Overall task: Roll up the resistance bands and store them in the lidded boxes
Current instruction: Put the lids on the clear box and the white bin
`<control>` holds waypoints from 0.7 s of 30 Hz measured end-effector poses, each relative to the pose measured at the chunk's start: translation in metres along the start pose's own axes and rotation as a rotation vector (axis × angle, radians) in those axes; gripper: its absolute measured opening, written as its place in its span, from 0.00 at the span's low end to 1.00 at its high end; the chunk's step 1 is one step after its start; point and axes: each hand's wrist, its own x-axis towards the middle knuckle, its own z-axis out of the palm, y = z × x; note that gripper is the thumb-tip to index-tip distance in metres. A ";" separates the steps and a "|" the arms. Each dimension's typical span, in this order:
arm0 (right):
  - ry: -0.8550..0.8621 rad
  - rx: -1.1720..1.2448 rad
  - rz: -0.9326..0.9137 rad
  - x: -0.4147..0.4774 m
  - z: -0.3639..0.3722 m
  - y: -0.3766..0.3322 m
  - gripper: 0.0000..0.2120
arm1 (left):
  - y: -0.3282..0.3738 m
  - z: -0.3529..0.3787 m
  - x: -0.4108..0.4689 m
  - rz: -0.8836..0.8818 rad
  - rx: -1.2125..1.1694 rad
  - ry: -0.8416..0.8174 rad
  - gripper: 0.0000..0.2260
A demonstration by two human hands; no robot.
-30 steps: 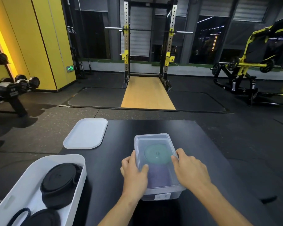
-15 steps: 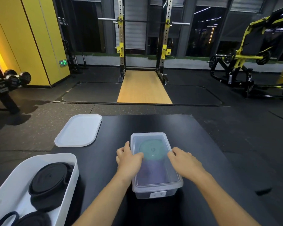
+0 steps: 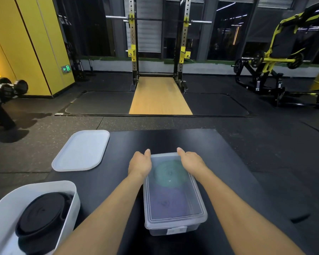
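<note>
Left hand [image 3: 139, 164] & right hand [image 3: 191, 161] were apart, each clamped on a far corner of the clear box [image 3: 174, 203]. Its long axis ran from betw. the hands back toward the wearer, both hands equally near.

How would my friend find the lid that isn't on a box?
Start at the black table and look to its far left corner, past the white bin of rolled black bands. The loose lid lies flat there, alone. Unlike the clear box nearby, it is opaque white and shallow.
</note>
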 end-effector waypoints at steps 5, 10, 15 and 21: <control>0.044 0.086 -0.025 0.008 0.006 0.005 0.25 | -0.003 0.003 0.004 0.019 -0.034 0.037 0.18; 0.091 0.083 -0.032 -0.012 0.003 0.010 0.24 | -0.008 -0.009 -0.029 0.024 -0.141 0.008 0.16; 0.095 0.036 -0.039 -0.066 -0.003 0.033 0.21 | -0.039 -0.022 -0.106 0.091 -0.116 -0.062 0.11; 0.093 0.018 -0.066 -0.101 -0.003 0.052 0.21 | -0.048 -0.019 -0.134 0.189 -0.097 -0.009 0.15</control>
